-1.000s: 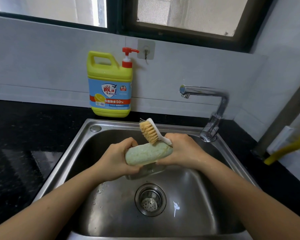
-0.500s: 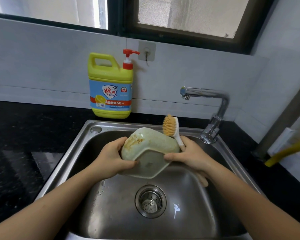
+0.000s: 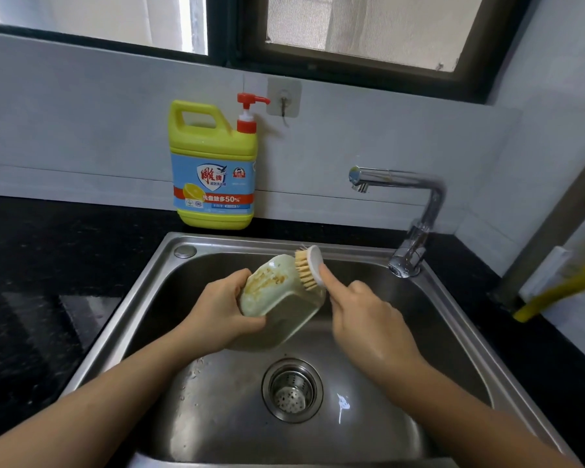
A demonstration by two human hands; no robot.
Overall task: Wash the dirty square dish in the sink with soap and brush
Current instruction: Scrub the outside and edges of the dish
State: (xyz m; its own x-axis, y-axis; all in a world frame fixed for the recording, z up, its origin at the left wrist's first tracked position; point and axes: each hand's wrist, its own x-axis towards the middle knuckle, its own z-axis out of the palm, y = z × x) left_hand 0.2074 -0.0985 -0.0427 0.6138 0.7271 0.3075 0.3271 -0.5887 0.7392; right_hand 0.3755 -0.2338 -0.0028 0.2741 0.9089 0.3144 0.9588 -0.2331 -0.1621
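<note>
A pale green square dish [image 3: 277, 298] with brown-orange smears on its inner face hangs tilted over the steel sink [image 3: 149, 282]. My left hand [image 3: 220, 312] grips the dish by its left edge. My right hand [image 3: 368, 322] is shut on a white-backed brush [image 3: 309, 268], index finger stretched along the back. The tan bristles press against the dish's upper right rim. A yellow soap jug [image 3: 213, 167] with a red pump stands on the counter behind the sink.
A chrome tap [image 3: 416, 214] stands at the sink's back right, its spout reaching left, with no water running. The drain strainer [image 3: 293, 390] sits in the basin floor. Black counter [image 3: 48, 265] flanks the sink. A yellow object [image 3: 561, 288] lies at far right.
The dish has turned from edge-on to show its dirty inner face. My right hand has let go of the dish and swung the brush bristles onto its rim.
</note>
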